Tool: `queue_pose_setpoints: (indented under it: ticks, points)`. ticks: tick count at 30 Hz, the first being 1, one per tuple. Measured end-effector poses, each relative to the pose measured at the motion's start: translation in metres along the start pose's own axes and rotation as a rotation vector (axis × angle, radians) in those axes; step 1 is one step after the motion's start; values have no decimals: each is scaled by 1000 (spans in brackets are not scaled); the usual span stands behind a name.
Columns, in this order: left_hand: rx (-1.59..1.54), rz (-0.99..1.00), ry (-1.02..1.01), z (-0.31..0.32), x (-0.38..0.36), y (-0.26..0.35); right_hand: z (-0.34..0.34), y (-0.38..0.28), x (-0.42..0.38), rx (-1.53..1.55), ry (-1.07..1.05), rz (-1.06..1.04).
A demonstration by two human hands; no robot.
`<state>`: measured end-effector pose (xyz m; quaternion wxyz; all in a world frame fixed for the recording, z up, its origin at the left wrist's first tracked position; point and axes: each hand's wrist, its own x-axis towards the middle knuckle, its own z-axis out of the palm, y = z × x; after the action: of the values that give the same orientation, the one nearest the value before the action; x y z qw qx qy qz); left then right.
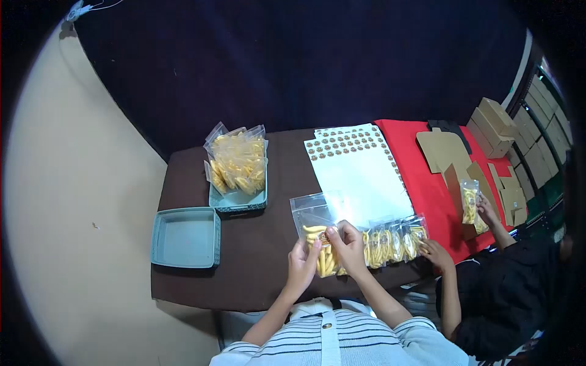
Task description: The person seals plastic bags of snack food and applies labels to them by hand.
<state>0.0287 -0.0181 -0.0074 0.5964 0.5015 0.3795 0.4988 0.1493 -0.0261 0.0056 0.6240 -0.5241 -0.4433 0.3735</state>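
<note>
A clear zip bag [328, 262] with yellow, finger-shaped pieces in its lower part is held upright in front of me. My left hand [300, 263] grips its left side, and my right hand [348, 249] grips the right side. Both thumbs press near a round brown sticker [325, 238] on the bag's front. The bag's upper part, toward the zip, looks flat and without pieces. Just right of my right hand stands a row of similar filled bags [394, 244]. Behind the held bag lie white sticker sheets [360, 177] with rows of round brown stickers along the edges.
A blue-green basket [239, 204] heaped with filled bags [238, 161] sits at the back left. Another blue-green basket [185, 265] is nearer. On the red cloth are an opened cardboard box [453, 183] and flat cardboard [439, 149]. A co-worker's hand [487, 211] holds a bag there.
</note>
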Motion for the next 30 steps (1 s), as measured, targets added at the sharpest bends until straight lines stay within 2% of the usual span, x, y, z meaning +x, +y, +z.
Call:
queue_pose_setpoints:
  ticks: [3, 7, 9, 11, 13, 18, 20, 24, 28, 30]
  points:
    - [-35, -30, -30, -5, 3, 2, -3, -5, 0, -75, -42, 45]
    - [118, 65, 12, 1, 3, 15, 3, -9, -8, -172, -32, -6]
    - [350, 133, 60, 0, 2, 15, 10, -9, -12, -267, 35, -210]
    - [341, 153, 84, 2, 2, 17, 9, -12, -11, -298, 13, -263]
    - [318, 151, 79, 2, 1, 20, 8, -12, -12, -222, -21, -90]
    - [227, 143, 70, -4, 1, 12, 7, -12, -11, -150, -40, -103]
    - [214, 70, 47, -7, 1, 10, 3, -7, -11, -45, -99, 21]
    - [105, 74, 44, -6, 2, 5, 2, -11, -7, -63, -127, -17]
    - [116, 78, 6, -10, 4, 10, -1, -6, -7, 31, -166, 65]
    - [211, -110, -152, -23, 8, 12, -2, -6, -8, 52, -145, 132]
